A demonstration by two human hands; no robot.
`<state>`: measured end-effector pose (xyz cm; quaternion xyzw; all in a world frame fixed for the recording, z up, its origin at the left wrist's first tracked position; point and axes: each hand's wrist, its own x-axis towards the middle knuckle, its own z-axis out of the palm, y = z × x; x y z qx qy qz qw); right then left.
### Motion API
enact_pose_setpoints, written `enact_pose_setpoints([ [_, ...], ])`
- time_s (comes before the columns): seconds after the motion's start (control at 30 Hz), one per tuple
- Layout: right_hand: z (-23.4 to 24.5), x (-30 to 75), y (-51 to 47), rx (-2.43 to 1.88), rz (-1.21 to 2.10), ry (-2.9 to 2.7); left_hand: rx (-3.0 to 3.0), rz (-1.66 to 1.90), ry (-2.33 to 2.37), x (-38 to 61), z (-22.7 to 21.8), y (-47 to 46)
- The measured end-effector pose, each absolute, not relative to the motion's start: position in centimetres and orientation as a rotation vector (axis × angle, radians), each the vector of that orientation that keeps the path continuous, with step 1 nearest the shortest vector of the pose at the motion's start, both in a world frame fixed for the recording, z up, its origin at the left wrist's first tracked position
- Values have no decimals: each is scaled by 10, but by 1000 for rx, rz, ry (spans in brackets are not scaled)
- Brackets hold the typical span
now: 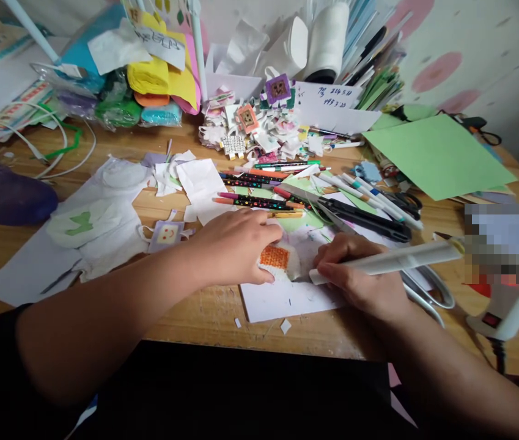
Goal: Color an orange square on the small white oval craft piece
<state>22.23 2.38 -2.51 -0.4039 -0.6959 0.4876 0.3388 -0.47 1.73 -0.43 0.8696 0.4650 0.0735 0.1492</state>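
Note:
My left hand is curled at the left edge of a small white piece with an orange, woven-looking rectangle, its thumb and fingers gripping it. The piece lies over a white paper sheet at the table's front. In my right hand, closed in a writing grip, is a thick white marker pen. Its tip end points left, close to the right side of the piece; whether it touches is unclear. A small purple cutout with a smiling face lies left of my left hand.
Black-barrelled patterned pens, a large black-handled cutter and white markers lie behind my hands. Paper cutouts are piled farther back. Green card sits at right, near a white glue gun. Paper scraps lie around.

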Motion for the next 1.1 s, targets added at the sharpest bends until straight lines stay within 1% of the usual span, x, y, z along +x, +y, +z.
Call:
enact_pose_setpoints([
  [0.17, -25, 222, 24, -1085, 1206, -1824, 2471, 215, 1336, -5, -6, 18],
  [0.3, -25, 222, 25, -1071, 1265, -1785, 2412, 256, 1328, -5, -6, 19],
  [1.1, -27, 224, 26, -1094, 1268, -1766, 2499, 171, 1333, -6, 1, 19],
])
